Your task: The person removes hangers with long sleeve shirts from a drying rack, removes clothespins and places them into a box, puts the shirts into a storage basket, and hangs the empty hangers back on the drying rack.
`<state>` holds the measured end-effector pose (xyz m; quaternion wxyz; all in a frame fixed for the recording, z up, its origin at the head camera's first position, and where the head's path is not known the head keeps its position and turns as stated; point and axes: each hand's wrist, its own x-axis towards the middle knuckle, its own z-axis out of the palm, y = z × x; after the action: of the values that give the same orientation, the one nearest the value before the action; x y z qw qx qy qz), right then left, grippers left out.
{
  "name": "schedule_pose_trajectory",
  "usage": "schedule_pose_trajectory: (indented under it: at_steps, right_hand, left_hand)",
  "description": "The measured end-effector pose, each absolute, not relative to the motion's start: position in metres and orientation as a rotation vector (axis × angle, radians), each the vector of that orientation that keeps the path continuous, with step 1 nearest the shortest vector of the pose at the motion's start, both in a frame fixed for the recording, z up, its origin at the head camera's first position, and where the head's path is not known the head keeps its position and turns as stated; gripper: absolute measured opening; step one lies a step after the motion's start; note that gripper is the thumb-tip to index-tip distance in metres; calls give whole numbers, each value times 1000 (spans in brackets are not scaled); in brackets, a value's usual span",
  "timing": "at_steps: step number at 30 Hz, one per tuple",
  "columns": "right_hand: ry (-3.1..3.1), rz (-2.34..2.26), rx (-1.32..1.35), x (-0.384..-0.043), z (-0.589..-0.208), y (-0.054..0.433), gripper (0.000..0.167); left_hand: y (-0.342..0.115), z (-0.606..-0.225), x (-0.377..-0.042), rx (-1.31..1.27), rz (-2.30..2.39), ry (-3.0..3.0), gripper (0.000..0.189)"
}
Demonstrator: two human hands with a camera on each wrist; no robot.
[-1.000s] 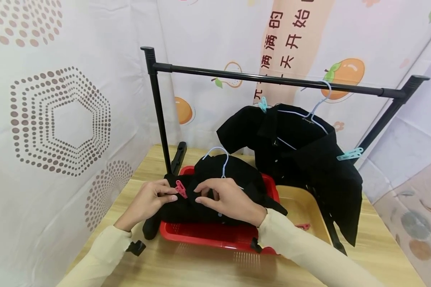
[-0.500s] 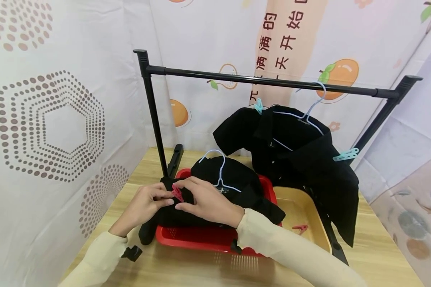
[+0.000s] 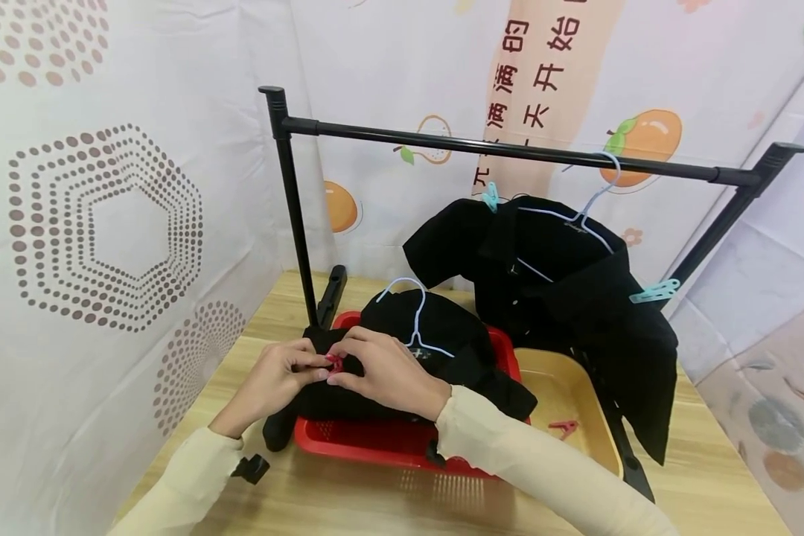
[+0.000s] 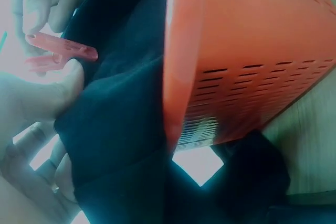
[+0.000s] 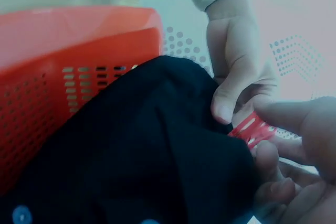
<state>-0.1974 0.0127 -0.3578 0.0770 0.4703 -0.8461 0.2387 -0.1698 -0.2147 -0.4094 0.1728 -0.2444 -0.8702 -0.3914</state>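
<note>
A black shirt (image 3: 362, 402) with a pale blue hanger (image 3: 417, 313) in its neck lies bunched over a red basket (image 3: 402, 450). At the shirt's left side, my left hand (image 3: 264, 383) pinches the black cloth between thumb and fingers. My right hand (image 3: 395, 376) holds a pink clothespin (image 4: 63, 52) by its handles, thumb on one side and fingers on the other. The clothespin's tip lies at the fold of cloth, right beside the left thumb in the left wrist view. Part of the clothespin is hidden by fingers in the head view.
A black rack (image 3: 469, 145) stands over the table, with another black shirt (image 3: 576, 298) hung on it, bearing two teal clothespins (image 3: 655, 291). Under that shirt a yellow tray (image 3: 543, 372) holds a pink clothespin (image 3: 564, 427). A rack post (image 3: 296, 216) rises close behind the left hand.
My right hand has moved left from the shirt's front to the clothespin and now pinches it. The left hand stays by the shirt's left side.
</note>
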Motion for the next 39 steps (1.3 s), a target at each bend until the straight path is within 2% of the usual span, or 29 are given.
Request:
schedule_pose_trajectory:
  at_steps: [14, 27, 39]
  right_hand:
    - [-2521, 636, 1403, -194, -357, 9, 37]
    - [-2353, 745, 1433, -196, -364, 8, 8]
    - [-2240, 932, 1388, -204, -374, 6, 3]
  left_hand:
    - [-211, -412, -168, -705, -1070, -2428, 22]
    - [-210, -411, -169, -690, -1111, -2440, 19]
    - [-210, -413, -170, -675, -1112, -2464, 20]
